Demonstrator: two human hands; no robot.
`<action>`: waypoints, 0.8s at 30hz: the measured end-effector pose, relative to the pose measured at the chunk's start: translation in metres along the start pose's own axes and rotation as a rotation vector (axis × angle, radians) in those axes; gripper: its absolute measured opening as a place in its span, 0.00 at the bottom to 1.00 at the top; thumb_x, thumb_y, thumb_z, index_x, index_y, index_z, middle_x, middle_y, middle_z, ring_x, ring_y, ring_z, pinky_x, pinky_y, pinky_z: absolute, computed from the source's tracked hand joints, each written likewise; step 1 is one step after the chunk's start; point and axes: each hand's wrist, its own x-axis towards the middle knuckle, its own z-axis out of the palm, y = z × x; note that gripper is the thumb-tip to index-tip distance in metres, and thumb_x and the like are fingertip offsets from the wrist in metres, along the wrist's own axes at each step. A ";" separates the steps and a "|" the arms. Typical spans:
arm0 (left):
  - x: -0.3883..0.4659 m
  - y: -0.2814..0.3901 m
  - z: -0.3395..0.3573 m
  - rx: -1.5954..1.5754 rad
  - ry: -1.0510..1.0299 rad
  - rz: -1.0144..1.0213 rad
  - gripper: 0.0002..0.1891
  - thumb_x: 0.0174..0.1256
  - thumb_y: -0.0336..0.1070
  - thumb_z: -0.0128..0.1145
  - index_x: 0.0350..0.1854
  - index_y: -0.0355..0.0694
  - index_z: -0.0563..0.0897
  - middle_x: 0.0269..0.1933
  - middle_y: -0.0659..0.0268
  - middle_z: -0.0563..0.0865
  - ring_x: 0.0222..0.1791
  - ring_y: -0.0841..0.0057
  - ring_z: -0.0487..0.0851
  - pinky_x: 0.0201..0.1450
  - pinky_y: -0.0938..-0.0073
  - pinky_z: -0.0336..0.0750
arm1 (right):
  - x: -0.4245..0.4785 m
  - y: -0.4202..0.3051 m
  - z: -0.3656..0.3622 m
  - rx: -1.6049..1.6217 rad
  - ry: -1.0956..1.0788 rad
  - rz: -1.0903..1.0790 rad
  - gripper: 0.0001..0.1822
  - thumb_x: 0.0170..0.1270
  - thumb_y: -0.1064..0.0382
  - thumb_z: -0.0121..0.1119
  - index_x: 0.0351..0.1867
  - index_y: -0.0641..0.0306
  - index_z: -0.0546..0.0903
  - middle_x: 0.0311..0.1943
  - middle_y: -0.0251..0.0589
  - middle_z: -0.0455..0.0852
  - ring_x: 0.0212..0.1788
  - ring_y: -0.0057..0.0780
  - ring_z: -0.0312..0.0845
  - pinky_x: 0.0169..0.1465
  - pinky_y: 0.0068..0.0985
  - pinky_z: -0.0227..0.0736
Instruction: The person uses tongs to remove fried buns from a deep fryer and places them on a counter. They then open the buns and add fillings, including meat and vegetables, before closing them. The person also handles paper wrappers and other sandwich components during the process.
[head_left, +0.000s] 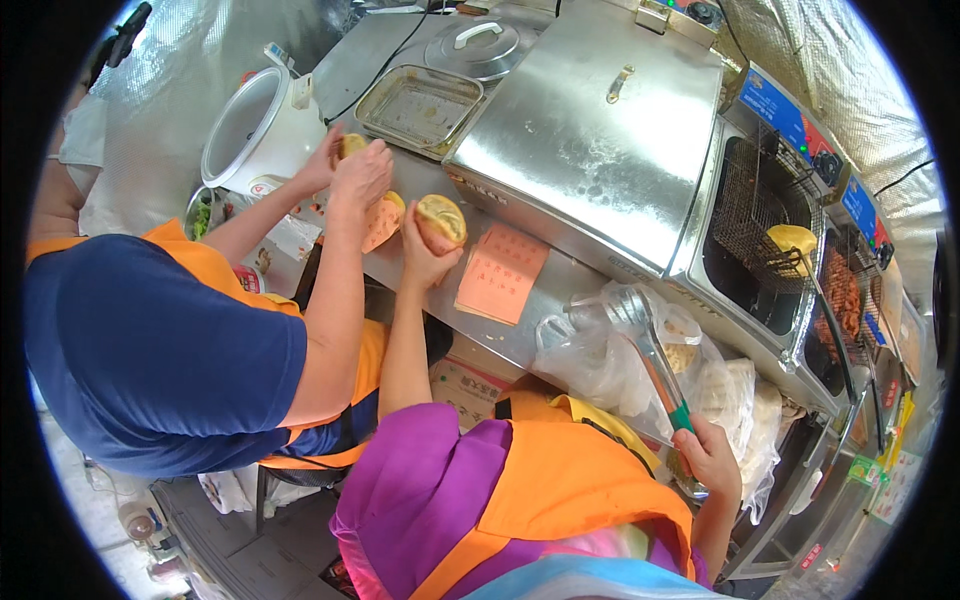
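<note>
My left hand (431, 247) holds a split round flatbread (441, 219) in a pink paper sleeve, its opening upward. My right hand (709, 454) grips green-handled metal tongs (664, 364); their tips lie over clear plastic bags (600, 360) on the counter. Between my hands lies a stack of pink paper sleeves (504, 270) bearing writing. At the left, a co-worker's hands (360, 172) hold a yellowish bread (351, 145), and another pink-sleeved bread (382, 221) is beside those hands.
A steel fryer with a closed lid (600, 127) stands ahead. Right of it, a wire basket (765, 210) holds yellow food; another basket (844, 292) holds reddish pieces. A wire-racked tray (420, 105), a white cooker (262, 131) and a co-worker's blue sleeve (172, 337) are at left.
</note>
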 end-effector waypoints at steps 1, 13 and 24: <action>-0.004 0.009 0.004 -0.180 0.021 0.018 0.60 0.40 0.39 0.77 0.76 0.33 0.51 0.68 0.48 0.66 0.70 0.53 0.66 0.74 0.56 0.61 | -0.002 0.005 0.001 0.030 0.018 0.003 0.19 0.74 0.51 0.57 0.29 0.63 0.75 0.15 0.28 0.73 0.16 0.15 0.69 0.21 0.20 0.63; 0.023 0.039 0.031 0.574 0.263 -0.640 0.52 0.39 0.44 0.75 0.69 0.34 0.59 0.66 0.44 0.70 0.66 0.50 0.72 0.66 0.56 0.70 | -0.013 0.018 -0.008 -0.068 0.010 -0.070 0.17 0.72 0.52 0.59 0.32 0.64 0.76 0.17 0.32 0.74 0.20 0.18 0.70 0.25 0.22 0.64; -0.006 0.078 0.066 0.538 -0.391 0.341 0.15 0.56 0.26 0.59 0.48 0.37 0.80 0.44 0.52 0.82 0.47 0.52 0.79 0.48 0.53 0.73 | -0.156 -0.047 -0.098 -0.088 0.862 -0.395 0.47 0.56 0.50 0.76 0.73 0.66 0.64 0.57 0.45 0.82 0.51 0.27 0.81 0.52 0.24 0.73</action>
